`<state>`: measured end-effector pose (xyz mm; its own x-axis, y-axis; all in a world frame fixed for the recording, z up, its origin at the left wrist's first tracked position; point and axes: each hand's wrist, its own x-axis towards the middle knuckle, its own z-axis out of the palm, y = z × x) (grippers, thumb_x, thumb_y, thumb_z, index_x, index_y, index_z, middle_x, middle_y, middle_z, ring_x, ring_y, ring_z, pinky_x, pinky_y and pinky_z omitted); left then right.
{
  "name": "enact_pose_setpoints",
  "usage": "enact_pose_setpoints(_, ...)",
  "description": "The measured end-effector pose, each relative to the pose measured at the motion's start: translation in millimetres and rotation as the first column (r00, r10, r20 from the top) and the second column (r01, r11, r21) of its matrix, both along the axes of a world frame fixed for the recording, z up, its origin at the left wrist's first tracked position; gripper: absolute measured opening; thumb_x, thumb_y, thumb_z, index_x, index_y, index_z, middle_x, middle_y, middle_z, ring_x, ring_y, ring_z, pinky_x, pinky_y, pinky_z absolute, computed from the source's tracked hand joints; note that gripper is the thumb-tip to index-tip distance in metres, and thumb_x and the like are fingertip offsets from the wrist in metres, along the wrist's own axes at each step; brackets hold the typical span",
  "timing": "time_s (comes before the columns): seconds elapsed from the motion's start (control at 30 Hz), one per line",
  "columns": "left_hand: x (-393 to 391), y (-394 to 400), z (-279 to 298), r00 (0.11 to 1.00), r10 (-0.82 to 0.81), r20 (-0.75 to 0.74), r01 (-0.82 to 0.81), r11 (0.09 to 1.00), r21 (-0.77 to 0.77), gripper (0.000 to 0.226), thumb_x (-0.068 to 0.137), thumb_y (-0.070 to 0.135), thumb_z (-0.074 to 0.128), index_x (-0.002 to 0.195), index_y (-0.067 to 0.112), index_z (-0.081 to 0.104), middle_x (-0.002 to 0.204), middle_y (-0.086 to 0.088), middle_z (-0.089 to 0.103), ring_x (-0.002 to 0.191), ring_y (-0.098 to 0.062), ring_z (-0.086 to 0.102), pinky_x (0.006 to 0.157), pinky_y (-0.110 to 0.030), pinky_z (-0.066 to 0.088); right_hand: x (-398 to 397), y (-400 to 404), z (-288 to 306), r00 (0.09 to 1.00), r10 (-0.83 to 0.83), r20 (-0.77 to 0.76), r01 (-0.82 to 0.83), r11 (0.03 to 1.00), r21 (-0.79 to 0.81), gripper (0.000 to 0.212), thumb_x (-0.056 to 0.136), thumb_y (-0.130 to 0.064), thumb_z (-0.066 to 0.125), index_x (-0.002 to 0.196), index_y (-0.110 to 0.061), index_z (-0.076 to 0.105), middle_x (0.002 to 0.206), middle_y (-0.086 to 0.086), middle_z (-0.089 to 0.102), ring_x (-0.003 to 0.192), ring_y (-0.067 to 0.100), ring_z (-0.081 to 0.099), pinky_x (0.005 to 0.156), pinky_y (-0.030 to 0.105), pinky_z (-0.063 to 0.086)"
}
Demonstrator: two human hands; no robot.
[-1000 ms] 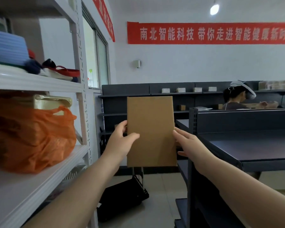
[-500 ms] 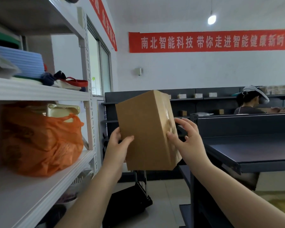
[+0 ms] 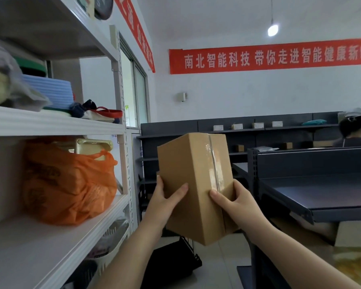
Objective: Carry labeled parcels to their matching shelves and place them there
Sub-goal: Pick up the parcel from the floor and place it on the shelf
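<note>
Both hands, left hand (image 3: pixel 165 202) and right hand (image 3: pixel 237 203), have fingers clamped on the upright cardboard parcel (image 3: pixel 193 184), held mid-air between white shelf (image 3: pixel 50 243) and nearer dark shelf (image 3: pixel 325 192) on its right.

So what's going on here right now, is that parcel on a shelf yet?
Not yet. A person holds a taped cardboard parcel upright and slightly tilted in the aisle, left hand on its plain face, right hand on the taped side. No label shows on the faces in view. A bare dark shelf is to the right; a white shelf with an orange bag is to the left.
</note>
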<state>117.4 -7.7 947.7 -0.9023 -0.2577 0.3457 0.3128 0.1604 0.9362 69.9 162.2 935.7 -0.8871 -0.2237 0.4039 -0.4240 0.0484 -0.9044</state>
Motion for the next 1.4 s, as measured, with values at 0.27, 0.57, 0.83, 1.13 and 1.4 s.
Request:
enact_pose_setpoints(0.27,7,13,2,0.995,0.08,-0.064,-0.089,0.984,-0.156,0.108,0.058,0.065,0.047,0.148,0.031,-0.003,0.158,0.009,0.011,0.138,-0.011,0.027,0.105,-0.026,0.025,12,5,4,0.998,0.016,-0.063,-0.021,0.998,-0.066,0.054,0.065,-0.043,0.073,0.112,-0.028,0.052,0.107,-0.008,0.064,0.098,0.011,0.061,0.079,0.031,0.053)
enact_pose_setpoints(0.57,6,9,0,0.991,0.058,-0.122,-0.071,0.992,-0.104,0.058,0.088,0.045,0.041,0.143,0.036,0.024,0.148,0.007,0.037,0.133,-0.012,0.038,0.113,-0.038,0.03,17,4,0,0.994,-0.007,-0.113,0.0,0.998,-0.061,0.065,0.074,-0.032,0.072,0.132,-0.03,0.042,0.118,-0.008,0.061,0.105,0.012,0.06,0.088,0.037,0.054)
enact_pose_setpoints(0.83,18,5,2,0.995,-0.053,-0.081,0.059,0.996,0.071,0.072,0.059,0.041,0.066,0.128,0.022,0.052,0.119,0.001,0.063,0.104,-0.014,0.062,0.083,-0.028,0.051,22,9,1,0.979,0.093,-0.181,-0.093,0.996,0.013,0.068,0.077,-0.031,0.068,0.137,-0.04,0.037,0.129,-0.015,0.054,0.118,0.009,0.052,0.088,0.033,0.053)
enact_pose_setpoints(1.13,15,2,-2,0.995,-0.027,-0.098,0.042,0.988,0.15,0.043,0.073,0.018,0.069,0.114,0.025,0.059,0.1,0.006,0.067,0.092,-0.016,0.064,0.072,-0.034,0.054,14,21,-3,0.972,0.053,-0.23,-0.064,0.997,-0.04,0.033,0.095,-0.025,0.041,0.125,-0.034,0.053,0.123,-0.007,0.062,0.106,-0.005,0.059,0.092,0.025,0.052)
enact_pose_setpoints(1.4,9,-2,-7,0.988,-0.037,-0.15,0.06,0.987,0.151,0.029,0.079,0.015,0.065,0.101,0.034,0.063,0.107,0.004,0.068,0.096,-0.016,0.065,0.079,-0.033,0.053,3,25,-9,0.96,-0.094,-0.263,0.113,0.992,0.058,0.069,0.078,-0.028,0.067,0.138,-0.035,0.033,0.129,-0.018,0.037,0.118,0.002,0.037,0.086,0.017,0.038)
